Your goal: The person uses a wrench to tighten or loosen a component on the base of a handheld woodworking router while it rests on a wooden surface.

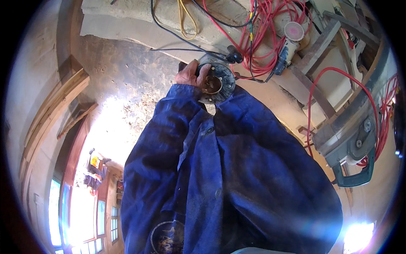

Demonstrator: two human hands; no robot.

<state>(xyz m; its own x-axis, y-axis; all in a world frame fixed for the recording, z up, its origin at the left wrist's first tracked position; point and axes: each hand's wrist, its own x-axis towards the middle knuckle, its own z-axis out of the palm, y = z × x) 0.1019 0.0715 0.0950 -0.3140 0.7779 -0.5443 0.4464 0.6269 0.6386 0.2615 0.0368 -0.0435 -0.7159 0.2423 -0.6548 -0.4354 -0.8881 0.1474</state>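
Note:
In front of my chest is a round dark tool base (227, 79) with a brassy ring around its middle opening, like the underside of a router. Several small pale studs sit around its face. My left hand (188, 77) grips it at its left side, fingers curled over the rim and toward the opening. A dark knob-like part shows just beyond that hand. My right sleeve (253, 116) reaches up to the base's lower right edge. The right hand itself is hidden, so its fingers do not show.
An angle grinder (287, 48) with a pale disc lies beside tangled red cord (264, 40) on the bench. Black and yellow cables cross the bench. A grey power tool with a green handle (357, 175) stands at right. Planks (55, 114) lean left; another person (95, 173) is farther off.

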